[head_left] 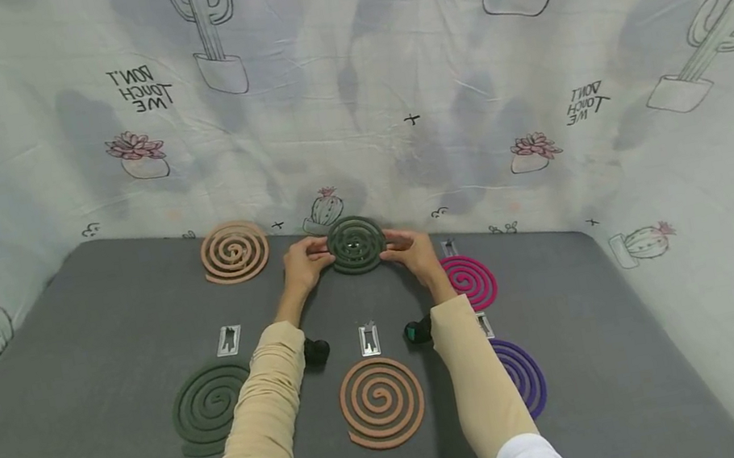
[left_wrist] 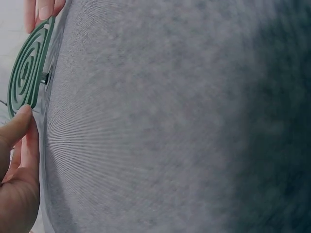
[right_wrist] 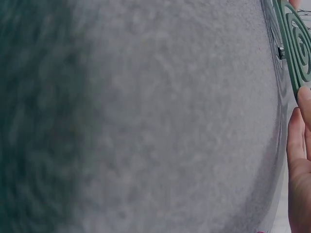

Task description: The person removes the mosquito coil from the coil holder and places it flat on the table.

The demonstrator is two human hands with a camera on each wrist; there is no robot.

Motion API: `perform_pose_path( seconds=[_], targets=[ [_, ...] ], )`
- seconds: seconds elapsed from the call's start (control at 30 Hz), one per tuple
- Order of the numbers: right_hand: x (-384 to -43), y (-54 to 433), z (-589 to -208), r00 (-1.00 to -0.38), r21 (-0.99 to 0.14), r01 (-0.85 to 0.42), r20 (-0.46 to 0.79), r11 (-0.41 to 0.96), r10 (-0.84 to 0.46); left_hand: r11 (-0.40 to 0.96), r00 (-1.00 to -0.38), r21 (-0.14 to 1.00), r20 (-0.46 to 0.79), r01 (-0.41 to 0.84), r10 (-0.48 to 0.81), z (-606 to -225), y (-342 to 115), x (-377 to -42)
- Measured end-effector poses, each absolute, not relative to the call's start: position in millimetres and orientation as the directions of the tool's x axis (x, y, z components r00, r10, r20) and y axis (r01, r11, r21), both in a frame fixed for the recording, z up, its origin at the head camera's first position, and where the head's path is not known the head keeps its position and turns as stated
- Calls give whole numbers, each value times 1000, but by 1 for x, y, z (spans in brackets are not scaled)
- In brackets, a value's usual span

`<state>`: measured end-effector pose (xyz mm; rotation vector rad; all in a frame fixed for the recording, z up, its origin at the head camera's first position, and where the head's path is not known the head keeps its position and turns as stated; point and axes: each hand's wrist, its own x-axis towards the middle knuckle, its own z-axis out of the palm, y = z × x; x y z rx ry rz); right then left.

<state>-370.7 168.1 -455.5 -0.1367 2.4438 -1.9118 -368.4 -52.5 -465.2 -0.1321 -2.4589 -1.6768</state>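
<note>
A dark green mosquito coil (head_left: 359, 260) is held up at the far side of the grey table, between both hands. My left hand (head_left: 303, 265) pinches its left rim between thumb and fingers; my right hand (head_left: 413, 250) pinches the right rim the same way. In the left wrist view the green coil (left_wrist: 24, 73) stands tilted, with a small metal stand (left_wrist: 45, 77) touching or close behind its middle. The right wrist view shows that coil only in part, cut off by the frame edge. A bit of metal shows at the coil's centre in the head view.
On the grey table (head_left: 101, 349) lie orange coils (head_left: 234, 252) at back left and front middle, another green coil (head_left: 213, 403) at left, a pink coil (head_left: 470, 281) and a partly hidden purple coil (head_left: 527, 377) at right. Flat metal stands (head_left: 369, 341) lie near them. A printed curtain (head_left: 327, 88) hangs behind.
</note>
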Motion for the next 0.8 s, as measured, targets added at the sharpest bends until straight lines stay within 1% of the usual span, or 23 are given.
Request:
perform_pose_path(
  seconds=[0.2,0.33,0.47,0.63,0.7,0.8],
  targets=[
    [-361,167,-437,-992,-975,-5,-22,221,-122,393,-984,906,180,160,-14,-460,-54,-367],
    [-360,168,-433,-987,-976,9,-43,218,-152,418,-985,896,173,152,-13,-455,-55,-365],
    [-363,172,-436,-984,-972,-14,-29,233,-178,429,-986,891,165,152,8,-452,-56,-364],
    [-367,182,-443,-973,-967,-79,22,241,-232,406,-987,900,154,158,43,-448,-58,-362],
    [-365,186,-441,-966,-970,-85,25,226,-258,399,-988,904,141,153,60,-447,-58,-361],
    [-366,189,-440,-962,-970,-63,-4,236,-273,391,-989,909,115,140,89,-446,-59,-360]
  ],
)
